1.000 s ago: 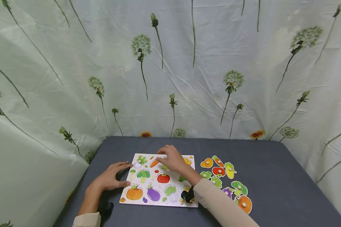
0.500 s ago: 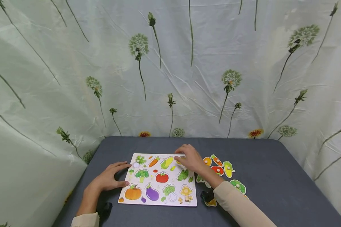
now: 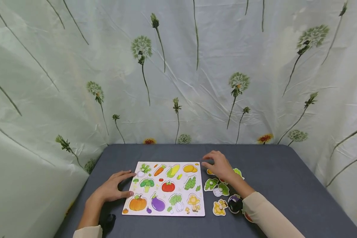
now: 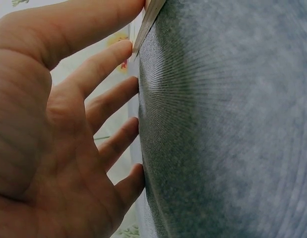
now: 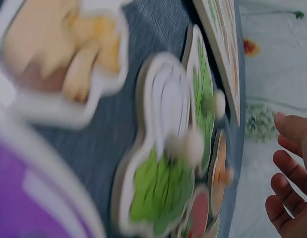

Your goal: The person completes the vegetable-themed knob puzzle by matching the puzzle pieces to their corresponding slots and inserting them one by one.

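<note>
A white vegetable puzzle board point(image 3: 179, 190) lies flat on the table, with pictures such as a carrot, tomato and pumpkin. My left hand point(image 3: 110, 188) rests at its left edge, thumb and index fingertip at the rim; its fingers stay extended in the left wrist view. Right of the board, my right hand point(image 3: 221, 167) hovers over loose knobbed puzzle pieces with nothing in its relaxed fingers. Nearest below it are a leafy green piece point(image 3: 211, 184) and a white-stemmed bok choy piece point(image 3: 221, 189). Hand and forearm hide several other pieces.
A mushroom piece point(image 3: 220, 207) lies close to the board's right edge. Beside it, a purple eggplant piece point(image 5: 34, 193) fills a corner of the right wrist view. The dark table point(image 3: 285, 185) ends at a flower-printed curtain point(image 3: 208, 99) behind.
My right hand has moved right, from over the board's top middle to above the loose pieces, uncovering the board's pictures. The left hand has stayed at the board's edge.
</note>
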A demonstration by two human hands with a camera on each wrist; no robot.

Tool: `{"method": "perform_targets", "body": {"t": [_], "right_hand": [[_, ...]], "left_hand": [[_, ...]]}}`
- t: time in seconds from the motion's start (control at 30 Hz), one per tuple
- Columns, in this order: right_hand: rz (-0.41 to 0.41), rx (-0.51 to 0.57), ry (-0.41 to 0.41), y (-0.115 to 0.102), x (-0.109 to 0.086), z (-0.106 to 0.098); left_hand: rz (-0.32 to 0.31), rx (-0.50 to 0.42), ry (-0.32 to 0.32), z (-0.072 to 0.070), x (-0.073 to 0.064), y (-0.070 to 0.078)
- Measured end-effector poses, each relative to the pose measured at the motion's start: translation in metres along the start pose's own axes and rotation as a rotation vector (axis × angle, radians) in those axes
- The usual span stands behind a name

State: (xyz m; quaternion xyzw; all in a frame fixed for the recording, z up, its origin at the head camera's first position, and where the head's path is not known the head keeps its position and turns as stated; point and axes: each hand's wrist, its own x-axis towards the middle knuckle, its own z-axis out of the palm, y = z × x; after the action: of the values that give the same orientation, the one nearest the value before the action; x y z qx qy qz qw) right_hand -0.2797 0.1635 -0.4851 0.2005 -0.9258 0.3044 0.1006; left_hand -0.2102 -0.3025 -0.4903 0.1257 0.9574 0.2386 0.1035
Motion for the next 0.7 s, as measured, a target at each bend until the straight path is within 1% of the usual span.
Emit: {"method": "perform_targets", "body": {"t": [0.27, 0.33, 0.53, 0.7], "right_hand": [[0.018, -0.025, 0.039, 0.029, -0.015, -0.021], [0.033, -0.04, 0.043, 0.037, -0.018, -0.025], [0.105, -0.022, 0.024, 0.055, -0.028, -0.036], [0.117, -0.042, 0.005, 0.066, -0.035, -0.041]], "left_hand": [[0.015, -0.006, 0.002, 0.001, 0.001, -0.002], [0.016, -0.01, 0.003, 0.001, 0.001, -0.001], [0.005, -0.017, 0.002, -0.001, -0.001, 0.0], [0.007, -0.017, 0.001, 0.0, 0.0, 0.0]]}}
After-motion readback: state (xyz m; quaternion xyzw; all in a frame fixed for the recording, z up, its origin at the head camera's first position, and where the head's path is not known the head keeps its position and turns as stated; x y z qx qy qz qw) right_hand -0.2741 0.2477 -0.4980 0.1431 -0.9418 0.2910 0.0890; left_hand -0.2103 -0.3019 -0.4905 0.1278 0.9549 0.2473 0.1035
